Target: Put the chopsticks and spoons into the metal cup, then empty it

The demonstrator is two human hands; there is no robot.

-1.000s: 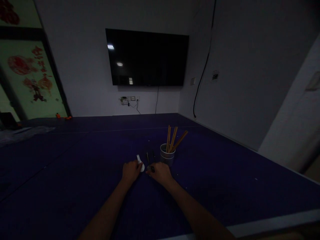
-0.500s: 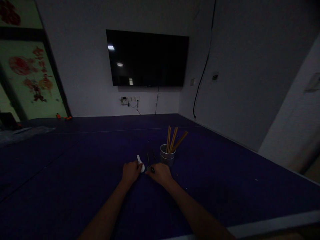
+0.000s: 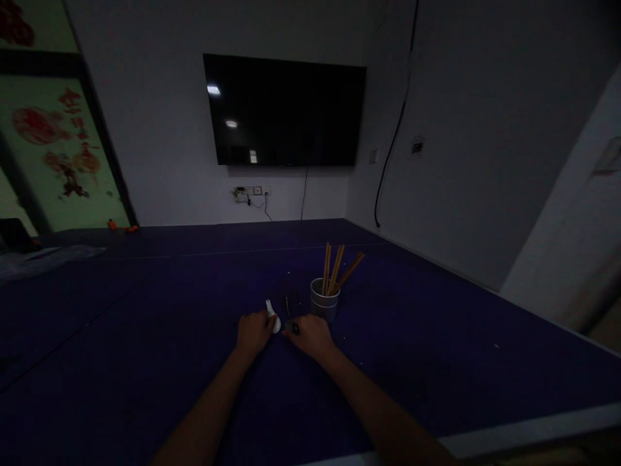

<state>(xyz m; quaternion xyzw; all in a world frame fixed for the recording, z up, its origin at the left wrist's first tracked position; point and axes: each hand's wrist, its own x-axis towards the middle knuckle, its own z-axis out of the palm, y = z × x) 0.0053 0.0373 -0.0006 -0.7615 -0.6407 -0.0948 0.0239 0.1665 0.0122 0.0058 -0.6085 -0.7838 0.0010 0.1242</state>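
Note:
My left hand rests on the tabletop, fingers curled, with its thumb against a white spoon whose handle points away from me. Across a small gap, my right hand is closed at the near end of a dark, slim utensil with a grey rounded end; its exact kind is too dim to tell. Another thin dark piece lies just beyond, partly hidden. Right behind my right hand stands a grey metal cup with several wooden chopsticks leaning in it.
The dark blue tabletop reaches to the wall, below a black television. Clear plastic sheeting lies at the far left, with small orange objects near the back edge. A black cable hangs on the right wall.
The view has shifted very slightly. Both hands, the spoon, the dark utensil and the cup hold nearly the same places.

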